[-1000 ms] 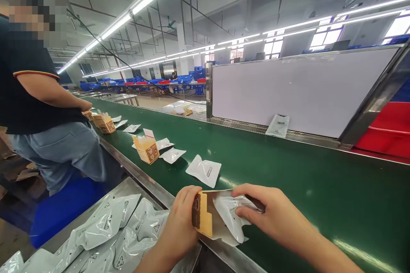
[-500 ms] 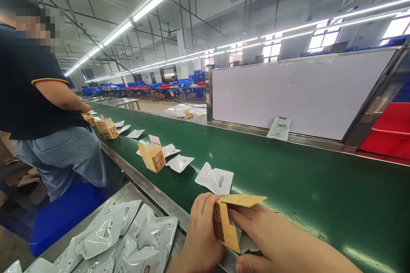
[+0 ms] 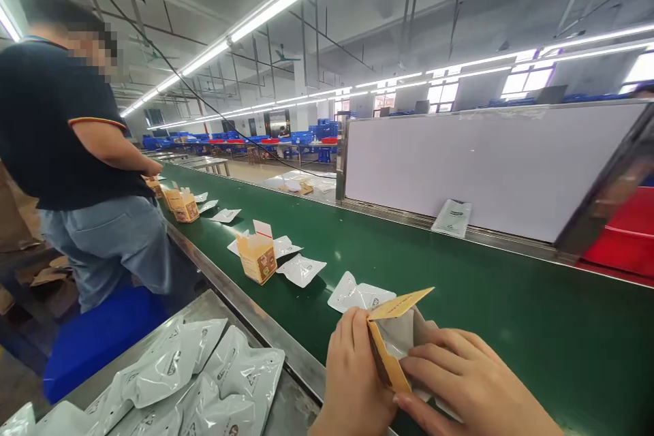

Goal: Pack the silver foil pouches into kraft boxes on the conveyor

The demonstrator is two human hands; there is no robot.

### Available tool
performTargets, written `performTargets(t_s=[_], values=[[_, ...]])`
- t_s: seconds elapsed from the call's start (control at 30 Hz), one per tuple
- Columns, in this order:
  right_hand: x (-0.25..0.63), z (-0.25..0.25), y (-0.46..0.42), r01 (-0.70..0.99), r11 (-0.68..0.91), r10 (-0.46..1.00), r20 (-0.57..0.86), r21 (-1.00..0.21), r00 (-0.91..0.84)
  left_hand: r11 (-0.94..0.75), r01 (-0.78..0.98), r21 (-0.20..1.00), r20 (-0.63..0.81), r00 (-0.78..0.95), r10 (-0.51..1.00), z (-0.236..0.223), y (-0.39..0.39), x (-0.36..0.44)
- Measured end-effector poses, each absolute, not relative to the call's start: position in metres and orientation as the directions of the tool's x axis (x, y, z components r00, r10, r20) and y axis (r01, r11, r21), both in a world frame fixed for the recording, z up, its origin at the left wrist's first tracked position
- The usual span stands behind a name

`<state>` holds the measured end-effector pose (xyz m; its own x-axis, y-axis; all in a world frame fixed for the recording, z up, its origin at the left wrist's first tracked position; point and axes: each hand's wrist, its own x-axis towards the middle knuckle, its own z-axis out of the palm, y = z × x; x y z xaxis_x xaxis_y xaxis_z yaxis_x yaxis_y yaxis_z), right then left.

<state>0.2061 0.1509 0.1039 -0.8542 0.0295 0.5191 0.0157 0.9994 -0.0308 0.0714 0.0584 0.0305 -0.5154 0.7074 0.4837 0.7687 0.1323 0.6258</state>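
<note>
My left hand (image 3: 352,375) grips a small tan cardboard box (image 3: 391,334) with its top flap raised, at the near edge of the green conveyor belt (image 3: 460,286). My right hand (image 3: 470,381) lies against the box's open side, fingers pressed on the white plastic pouch inside it. Just beyond the box a white pouch (image 3: 357,294) lies flat on the belt. Further along stands another open tan box (image 3: 258,255) with a white pouch (image 3: 302,268) beside it.
A person in a dark shirt and jeans (image 3: 76,177) stands at the left of the belt, hands at more boxes (image 3: 181,204). A metal tray (image 3: 204,313) of several white pouches (image 3: 194,381) is at my lower left. A white board (image 3: 485,163) backs the belt.
The pouch that my right hand was sliding in now sits inside the box. Both hands and the box have shifted right and lower in view, and the flap has lifted.
</note>
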Motion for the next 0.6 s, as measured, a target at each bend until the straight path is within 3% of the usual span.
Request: performTargets(t_s=[0.17,0.3,0.47,0.53,0.6], values=[[0.215,0.128,0.144,0.123,0.989,0.146,0.399,-0.082,-0.905,0.176,0.704,0.688,0.408,-0.576,0.708,0.034,0.069,0.083],[0.203,0.112,0.14,0.195,0.98,0.193,0.344,-0.029,-0.919,0.136,0.774,0.618,0.501,-0.521,0.691,0.024,0.074,0.091],[0.199,0.105,0.147,0.344,0.939,0.322,0.299,0.023,-0.898,0.143,0.865,0.481,0.678,-0.471,0.564,0.011,0.079,0.106],[0.217,0.108,0.156,0.353,0.934,0.319,0.328,0.047,-0.889,0.098,0.834,0.543,0.614,-0.474,0.632,0.009,0.077,0.112],[0.247,0.108,0.17,0.405,0.908,0.326,0.425,0.108,-0.844,0.086,0.745,0.661,0.457,-0.49,0.742,0.011,0.072,0.116]])
